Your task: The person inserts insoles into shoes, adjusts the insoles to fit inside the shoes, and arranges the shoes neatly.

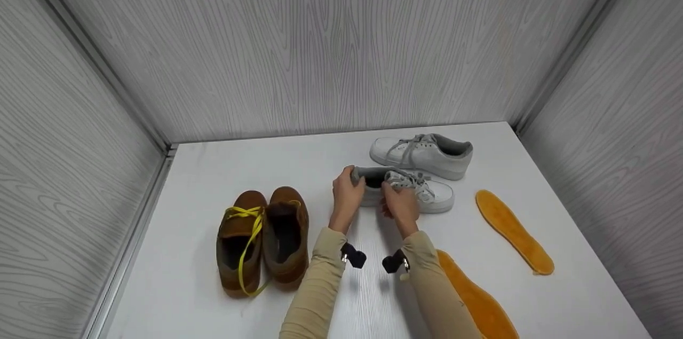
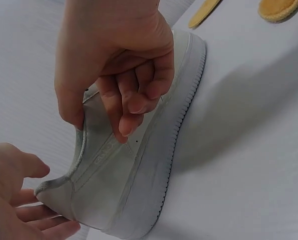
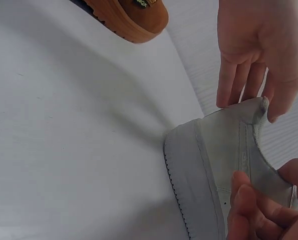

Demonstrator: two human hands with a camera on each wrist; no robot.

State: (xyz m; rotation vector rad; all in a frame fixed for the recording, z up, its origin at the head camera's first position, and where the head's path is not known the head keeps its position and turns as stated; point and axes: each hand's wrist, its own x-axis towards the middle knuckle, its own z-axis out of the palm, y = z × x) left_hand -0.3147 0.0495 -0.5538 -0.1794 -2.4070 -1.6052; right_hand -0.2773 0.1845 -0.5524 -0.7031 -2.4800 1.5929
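Note:
A white lace-up sneaker [image 1: 438,197] stands on the white table, its toe to the right and its opening facing up. At its heel, my left hand [image 1: 348,196] holds the collar, with the thumb on the inner side and the fingers behind the heel. My right hand [image 1: 401,204] pinches the near side of the collar by the laces, its thumb inside the opening and its other fingers curled against the outer side. The right wrist view shows both hands along the grey-lined collar of this sneaker [image 3: 221,132].
Behind it stands a second white sneaker [image 1: 387,152] with grey laces. Two orange insoles lie right, one farther off [image 1: 515,229] and a nearer insole [image 1: 480,301] partly under my right forearm. Left are two brown shoes [image 1: 240,229], one with a yellow lace [image 1: 243,264]. Grey panels [image 1: 341,50] enclose the table.

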